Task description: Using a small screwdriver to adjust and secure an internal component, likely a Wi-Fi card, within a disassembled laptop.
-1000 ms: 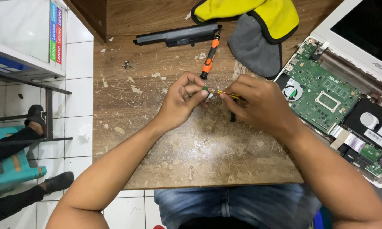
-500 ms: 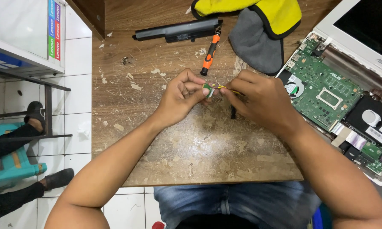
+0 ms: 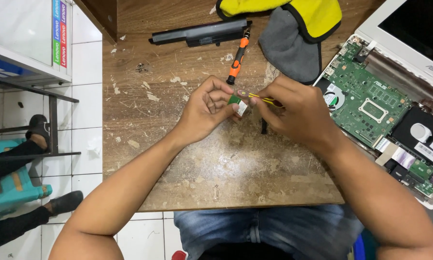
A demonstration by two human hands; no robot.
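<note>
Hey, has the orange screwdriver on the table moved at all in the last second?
No. The orange screwdriver lies at the same angle, its tip end by the black laptop battery, as before; only the camera shifted slightly.

A worn brown wooden worktable [image 3: 144, 159], its top scratched, chipped and blotched pale, stands on a floor of white square tiles [image 3: 89, 144] with dark grout. To one side, a dark metal rack [image 3: 53, 120] carries a white shelf [image 3: 19, 53]. A teal plastic stool [image 3: 9, 188] sits beneath it. Even, bright light falls across the scene.
</note>
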